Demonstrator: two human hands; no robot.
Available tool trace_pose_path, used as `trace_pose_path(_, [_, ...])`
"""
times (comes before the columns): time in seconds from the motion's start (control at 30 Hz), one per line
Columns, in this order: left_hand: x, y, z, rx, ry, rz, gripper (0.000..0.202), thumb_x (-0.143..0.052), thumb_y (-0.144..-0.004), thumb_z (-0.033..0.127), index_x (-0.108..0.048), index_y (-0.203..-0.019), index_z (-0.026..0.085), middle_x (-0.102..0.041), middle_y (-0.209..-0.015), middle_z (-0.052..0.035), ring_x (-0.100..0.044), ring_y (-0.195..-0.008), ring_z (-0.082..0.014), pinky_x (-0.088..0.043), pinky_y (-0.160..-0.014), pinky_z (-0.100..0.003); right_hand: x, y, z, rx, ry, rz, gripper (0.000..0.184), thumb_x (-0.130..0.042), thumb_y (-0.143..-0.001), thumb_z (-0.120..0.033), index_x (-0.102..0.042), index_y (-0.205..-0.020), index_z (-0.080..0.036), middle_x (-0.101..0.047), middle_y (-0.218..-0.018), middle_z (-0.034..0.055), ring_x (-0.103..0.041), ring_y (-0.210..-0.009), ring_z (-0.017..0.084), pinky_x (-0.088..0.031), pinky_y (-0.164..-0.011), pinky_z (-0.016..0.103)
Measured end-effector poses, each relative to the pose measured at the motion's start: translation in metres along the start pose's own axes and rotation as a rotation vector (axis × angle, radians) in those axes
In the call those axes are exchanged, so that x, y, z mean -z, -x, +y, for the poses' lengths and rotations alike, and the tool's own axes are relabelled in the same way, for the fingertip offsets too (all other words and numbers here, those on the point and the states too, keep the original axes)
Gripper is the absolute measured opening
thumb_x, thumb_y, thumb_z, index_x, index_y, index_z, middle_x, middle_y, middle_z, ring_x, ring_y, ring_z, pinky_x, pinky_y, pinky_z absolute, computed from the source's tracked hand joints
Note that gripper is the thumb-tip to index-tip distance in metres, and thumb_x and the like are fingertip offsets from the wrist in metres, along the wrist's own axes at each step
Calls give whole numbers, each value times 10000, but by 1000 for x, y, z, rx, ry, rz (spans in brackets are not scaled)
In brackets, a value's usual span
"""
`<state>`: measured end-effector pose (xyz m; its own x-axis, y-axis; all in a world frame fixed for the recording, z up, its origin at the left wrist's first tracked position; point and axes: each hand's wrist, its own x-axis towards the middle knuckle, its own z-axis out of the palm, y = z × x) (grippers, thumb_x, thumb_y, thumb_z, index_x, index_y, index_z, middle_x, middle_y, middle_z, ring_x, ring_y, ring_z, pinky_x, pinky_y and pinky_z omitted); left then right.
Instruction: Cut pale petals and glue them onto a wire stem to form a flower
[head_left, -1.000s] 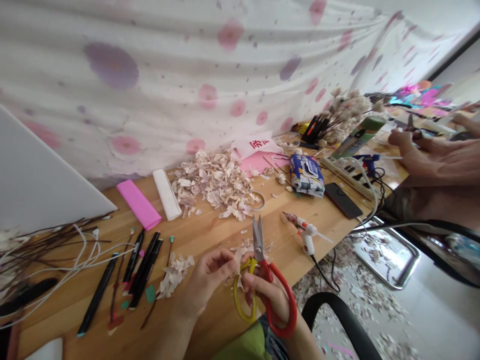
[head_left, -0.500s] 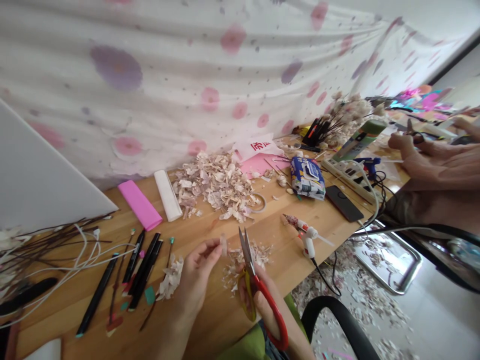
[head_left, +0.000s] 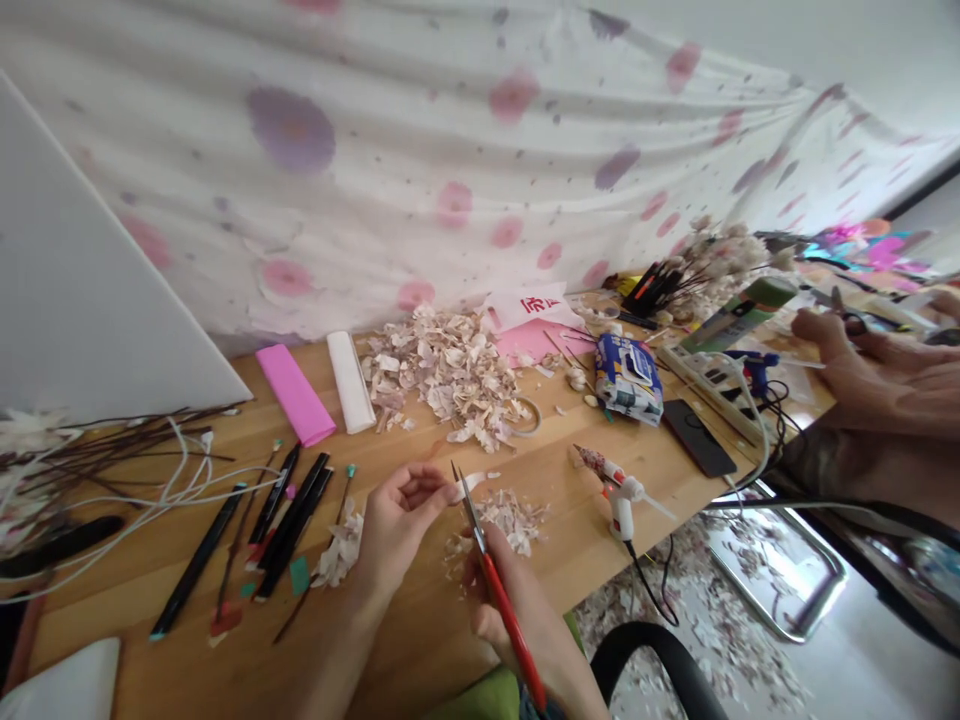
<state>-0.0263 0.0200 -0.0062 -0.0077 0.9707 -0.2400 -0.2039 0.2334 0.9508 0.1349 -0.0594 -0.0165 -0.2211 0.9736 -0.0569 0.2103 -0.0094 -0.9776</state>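
Between the thumb and fingers of my left hand (head_left: 405,515) is a small pale paper piece (head_left: 471,487). My right hand (head_left: 506,580) grips a pair of scissors (head_left: 495,580) with red handles. Their blades point up and away from me, and the tips lie at the paper piece beside my left fingertips. Whether the blades touch it I cannot tell. Small paper scraps (head_left: 517,520) lie on the table under and beside the scissors. A crumpled pale paper flower (head_left: 341,548) rests left of my left wrist.
Behind my hands is a heap of pale petals (head_left: 442,370), with pink (head_left: 296,395) and white paper rolls (head_left: 350,382) to its left. Black markers (head_left: 296,520) lie at the left. A hot glue gun (head_left: 619,495) stands right. A co-worker's hand (head_left: 862,350) holds scissors.
The scissors have turned, their tips moving left to the paper piece, and the blades have drawn closer together. The paper piece now points right. The whole view has shifted slightly.
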Motion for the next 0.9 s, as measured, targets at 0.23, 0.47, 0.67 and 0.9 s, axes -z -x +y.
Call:
trace_pose_path(0.23, [16,-20,6,-20,39,-13,305,-889,-566,286,-670,-742,167,-752,-688,-16,-725,-669,-175,-593,-688,-286,-1,-25,5,12,73,-87,723,-561,-787,-850,-571,-1111,-205,-627,-742,2,-544,-618,176,-393,-569,262])
trace_pose_path(0.47, [29,-39,10,-55,62,-34,299,-885,-588,319,-683,-752,173,-748,-696,-17,-716,-672,-170,-585,-709,-293,-3,-52,16,17,147,-116,630,-547,-841,-786,-581,-1049,-193,-491,-597,-62,-451,-540,147,-306,-529,250])
trace_pose_path(0.67, [39,-51,6,-50,71,-90,337,-897,-603,346,-706,-813,163,-776,-784,-42,-740,-753,-185,-589,-782,-319,-4,-65,29,-4,161,-85,589,-517,-867,-766,-615,-1004,-202,-461,-592,-59,-450,-556,151,-322,-543,251])
trace_pose_path(0.9, [47,-60,5,-15,71,-152,342,-932,-568,293,-724,-800,150,-750,-798,-24,-724,-768,-173,-577,-796,-300,-1,-73,43,-63,90,-97,629,-609,-777,-800,-635,-908,-186,-499,-608,-38,-407,-497,115,-271,-442,207])
